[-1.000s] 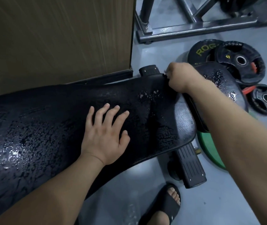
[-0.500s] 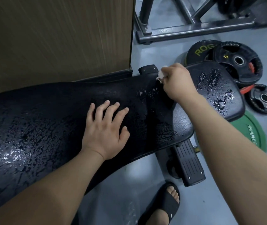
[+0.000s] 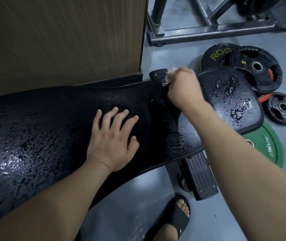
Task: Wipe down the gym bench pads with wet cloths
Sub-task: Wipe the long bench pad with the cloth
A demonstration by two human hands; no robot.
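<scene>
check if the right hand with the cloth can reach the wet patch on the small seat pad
Probably yes. The right hand, gripping the cloth, sits at the gap right beside the seat pad, and nothing lies on the pad between it and the wet patch.

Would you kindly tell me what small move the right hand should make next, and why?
Probably sweep the right hand, which grips the white cloth at the pads' far edge, onto the seat pad, where droplets sit unwiped; the left hand rests flat on the back pad.
</scene>
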